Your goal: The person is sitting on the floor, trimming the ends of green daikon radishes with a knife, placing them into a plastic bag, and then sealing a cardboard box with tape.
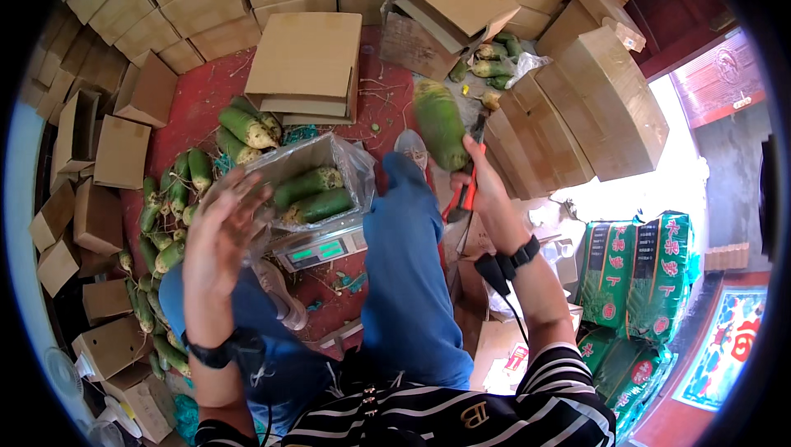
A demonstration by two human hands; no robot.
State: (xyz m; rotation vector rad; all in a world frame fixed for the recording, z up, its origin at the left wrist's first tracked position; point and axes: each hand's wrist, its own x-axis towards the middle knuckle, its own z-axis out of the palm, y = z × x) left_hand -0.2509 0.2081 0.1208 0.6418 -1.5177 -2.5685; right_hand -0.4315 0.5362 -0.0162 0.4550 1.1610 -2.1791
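Observation:
My right hand (488, 177) is closed round red-handled shears (468, 196), whose dark blades point away from me. A large green radish (439, 121) with a yellowish far end hangs in the air against that hand's thumb; whether the hand also grips it I cannot tell. My left hand (227, 220), blurred by motion, is raised with its fingers apart and nothing visible in it. Beside it, a plastic-lined carton (353, 168) holds green radishes (313, 191). The carton sits on a digital scale (320, 251) with a lit green display.
Loose radishes (175, 183) lie on the red floor to the left, more (494, 64) at the far right. A closed carton (303, 60) stands ahead, with stacked boxes (198, 2) behind. Tall cartons (593, 105) and green printed bags (634, 278) are at right. My knees flank the scale.

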